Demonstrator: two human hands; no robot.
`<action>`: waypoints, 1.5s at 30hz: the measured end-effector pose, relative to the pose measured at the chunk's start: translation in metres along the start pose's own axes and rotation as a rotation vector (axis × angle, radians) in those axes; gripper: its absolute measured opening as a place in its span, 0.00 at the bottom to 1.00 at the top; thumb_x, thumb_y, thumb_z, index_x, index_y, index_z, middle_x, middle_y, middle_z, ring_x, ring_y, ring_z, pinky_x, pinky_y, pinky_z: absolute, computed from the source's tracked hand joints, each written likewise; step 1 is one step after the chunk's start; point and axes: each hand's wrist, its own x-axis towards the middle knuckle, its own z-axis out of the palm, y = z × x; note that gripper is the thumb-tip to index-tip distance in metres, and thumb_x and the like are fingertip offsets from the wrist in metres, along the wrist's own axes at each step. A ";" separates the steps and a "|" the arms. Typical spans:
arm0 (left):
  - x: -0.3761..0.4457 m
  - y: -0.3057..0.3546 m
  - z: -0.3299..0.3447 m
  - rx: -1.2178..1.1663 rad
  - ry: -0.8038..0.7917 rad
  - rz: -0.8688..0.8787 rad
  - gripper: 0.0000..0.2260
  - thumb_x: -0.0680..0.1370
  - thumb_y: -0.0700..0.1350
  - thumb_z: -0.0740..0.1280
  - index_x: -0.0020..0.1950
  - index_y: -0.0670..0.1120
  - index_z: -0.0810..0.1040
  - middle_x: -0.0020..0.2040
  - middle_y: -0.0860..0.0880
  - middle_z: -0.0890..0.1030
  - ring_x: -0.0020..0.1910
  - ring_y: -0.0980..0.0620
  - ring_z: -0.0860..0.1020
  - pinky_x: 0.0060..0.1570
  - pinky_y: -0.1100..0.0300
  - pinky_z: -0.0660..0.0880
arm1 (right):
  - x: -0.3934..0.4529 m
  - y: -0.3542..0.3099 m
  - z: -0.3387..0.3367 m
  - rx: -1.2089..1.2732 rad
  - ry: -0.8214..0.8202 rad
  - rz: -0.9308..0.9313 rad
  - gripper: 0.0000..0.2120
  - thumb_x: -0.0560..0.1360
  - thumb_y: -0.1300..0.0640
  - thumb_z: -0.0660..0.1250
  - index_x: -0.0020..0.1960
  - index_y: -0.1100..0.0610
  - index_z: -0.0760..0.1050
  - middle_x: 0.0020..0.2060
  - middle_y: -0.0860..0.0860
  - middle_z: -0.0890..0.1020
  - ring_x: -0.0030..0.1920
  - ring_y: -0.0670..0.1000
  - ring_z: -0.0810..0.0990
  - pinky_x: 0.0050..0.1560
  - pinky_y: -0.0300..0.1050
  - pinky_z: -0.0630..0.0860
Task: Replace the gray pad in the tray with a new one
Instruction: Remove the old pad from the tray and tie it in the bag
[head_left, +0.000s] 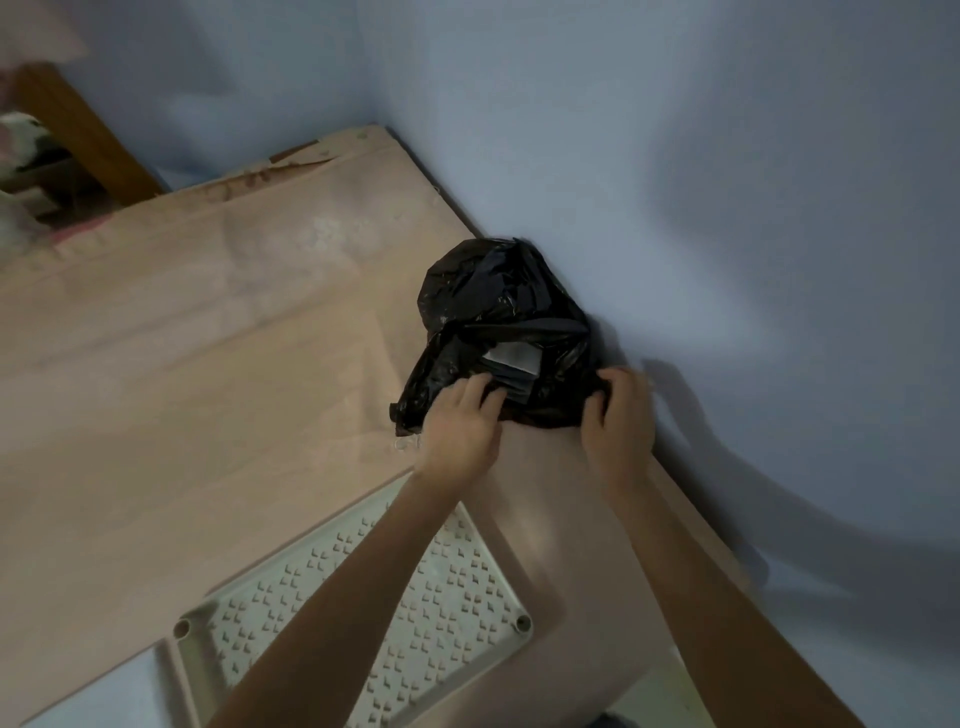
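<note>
A black plastic bag lies on the beige floor mat against the blue wall. Its mouth gapes toward me, and folded gray pad material shows inside. My left hand holds the bag's near left edge, with the fingers reaching into the opening. My right hand pinches the bag's right edge. Nearer to me, a cream perforated tray lies flat under my left forearm, which hides part of it. No pad is visible on the tray.
The beige mat covers most of the floor. The blue wall runs along its right side and meets another wall at the far corner. A wooden furniture leg and blurred items stand at the far left.
</note>
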 end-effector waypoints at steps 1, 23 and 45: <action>-0.003 -0.004 -0.009 -0.003 0.083 -0.036 0.10 0.68 0.38 0.66 0.48 0.40 0.82 0.46 0.41 0.80 0.42 0.41 0.79 0.40 0.52 0.76 | -0.001 0.007 -0.003 -0.009 -0.031 0.120 0.10 0.77 0.64 0.59 0.55 0.65 0.73 0.53 0.61 0.76 0.55 0.60 0.74 0.51 0.46 0.69; -0.002 -0.059 -0.052 -0.454 -0.055 -1.014 0.10 0.79 0.43 0.59 0.56 0.40 0.76 0.49 0.42 0.82 0.46 0.43 0.79 0.40 0.55 0.73 | 0.023 0.003 -0.048 0.723 -0.309 0.847 0.07 0.76 0.56 0.66 0.49 0.60 0.72 0.32 0.55 0.82 0.31 0.48 0.80 0.36 0.39 0.78; 0.093 -0.007 -0.222 -1.408 0.538 -0.610 0.11 0.76 0.37 0.65 0.35 0.45 0.69 0.40 0.47 0.74 0.42 0.51 0.74 0.49 0.58 0.72 | 0.104 -0.149 -0.196 0.839 0.195 0.033 0.04 0.77 0.61 0.65 0.43 0.57 0.72 0.38 0.51 0.81 0.36 0.39 0.80 0.40 0.30 0.76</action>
